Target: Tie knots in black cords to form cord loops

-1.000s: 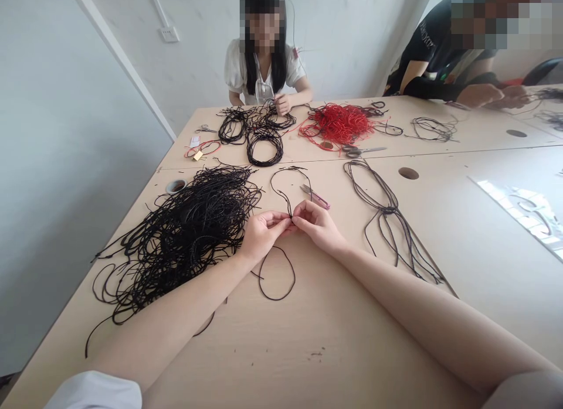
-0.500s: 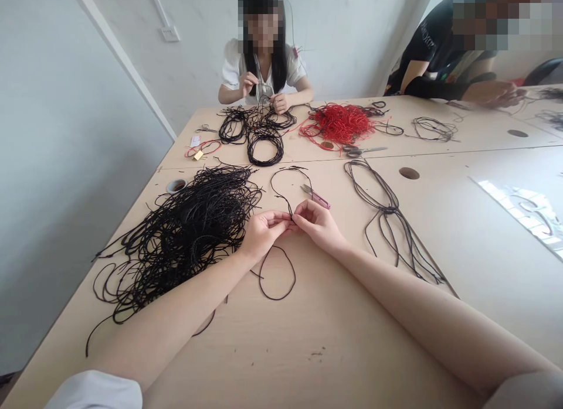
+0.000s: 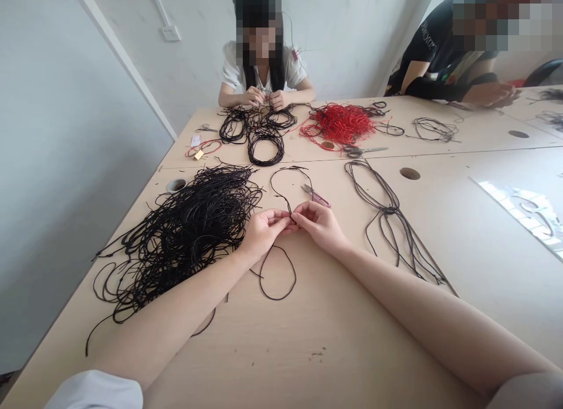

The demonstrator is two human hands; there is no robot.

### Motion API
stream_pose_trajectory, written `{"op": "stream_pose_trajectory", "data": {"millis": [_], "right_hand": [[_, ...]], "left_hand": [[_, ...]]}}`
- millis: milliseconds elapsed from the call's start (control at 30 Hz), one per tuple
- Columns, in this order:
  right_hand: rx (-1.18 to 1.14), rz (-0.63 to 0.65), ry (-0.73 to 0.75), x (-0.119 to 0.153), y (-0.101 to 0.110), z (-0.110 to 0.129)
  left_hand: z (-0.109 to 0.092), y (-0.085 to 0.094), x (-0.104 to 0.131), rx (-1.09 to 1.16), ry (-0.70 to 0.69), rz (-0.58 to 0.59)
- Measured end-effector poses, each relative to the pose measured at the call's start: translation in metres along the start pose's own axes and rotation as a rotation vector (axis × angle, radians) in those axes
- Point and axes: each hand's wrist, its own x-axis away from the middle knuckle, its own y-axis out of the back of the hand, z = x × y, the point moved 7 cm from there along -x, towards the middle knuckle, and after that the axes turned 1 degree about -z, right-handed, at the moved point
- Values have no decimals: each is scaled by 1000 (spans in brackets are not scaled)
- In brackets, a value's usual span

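A thin black cord (image 3: pixel 295 275) is pinched between my two hands at the middle of the table. One loop of it hangs toward me below the fingers, and another part curves away on the far side. My left hand (image 3: pixel 264 230) is closed on the cord with thumb and fingertips. Right against it, my right hand (image 3: pixel 320 224) pinches the same cord. The small part between the fingertips is mostly hidden. Just beyond my right hand lie pink-handled thread snips (image 3: pixel 317 196). Left of my left hand spreads a big tangled pile of black cords (image 3: pixel 189 239).
A knotted bundle of black cords (image 3: pixel 389 210) lies to the right. Farther back are coiled black cords (image 3: pixel 265 148), a red cord heap (image 3: pixel 342 125), scissors (image 3: pixel 363 152) and a tape roll (image 3: pixel 177 186). Two people (image 3: pixel 266 75) sit around the table, hands on cords.
My hands stay almost in place, with slight finger movement at the cord. Across the table, the person in white has lowered a raised hand and brought both hands together.
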Motion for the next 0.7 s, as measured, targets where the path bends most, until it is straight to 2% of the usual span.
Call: {"op": "stream_pose_trajectory", "data": {"millis": [167, 400, 567, 700], "right_hand": [[16, -31, -2, -1, 1, 0], [37, -64, -18, -1, 3, -2], [34, -37, -11, 0, 2, 2], [-31, -5, 6, 0, 2, 6]], "left_hand": [[2, 0, 0, -24, 31, -2], [1, -1, 2, -14, 8, 31], [1, 1, 1, -30, 16, -1], [0, 0, 0, 3, 32, 30]]}}
